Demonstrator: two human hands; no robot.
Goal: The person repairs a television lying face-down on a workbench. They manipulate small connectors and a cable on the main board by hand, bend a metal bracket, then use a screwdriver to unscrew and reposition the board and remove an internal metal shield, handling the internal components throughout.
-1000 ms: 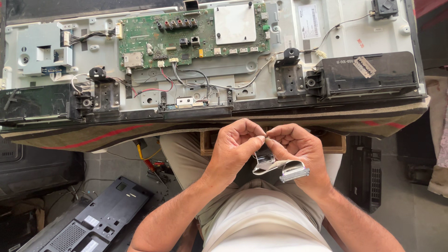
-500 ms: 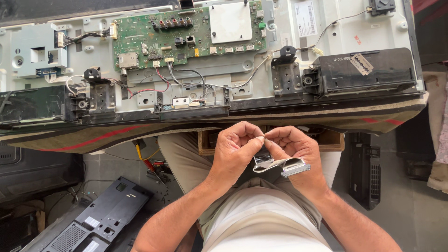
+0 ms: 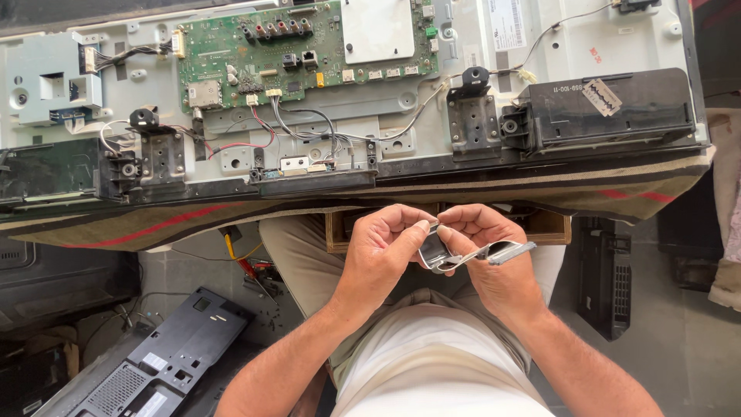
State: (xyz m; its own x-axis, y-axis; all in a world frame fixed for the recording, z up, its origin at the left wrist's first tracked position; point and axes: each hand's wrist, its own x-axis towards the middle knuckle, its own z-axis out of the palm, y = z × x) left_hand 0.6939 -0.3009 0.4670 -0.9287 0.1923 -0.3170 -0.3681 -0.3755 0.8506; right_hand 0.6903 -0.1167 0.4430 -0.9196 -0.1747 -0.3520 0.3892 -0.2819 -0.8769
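Left hand [image 3: 382, 255] and right hand [image 3: 494, 259] each grip-clamp the flat ribbon cable [image 3: 463, 255] (thin, glossy).

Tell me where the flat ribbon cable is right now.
In the head view, the flat ribbon cable sits low centre, pinched between the left hand and right hand, just below the table edge.

— Any labels above the grip?
— A white rectangular sticker [image 3: 507, 23] sat far above it on the grey chassis, and a small tilted white tag [image 3: 601, 96] lay up-right on the black housing [image 3: 617, 108].
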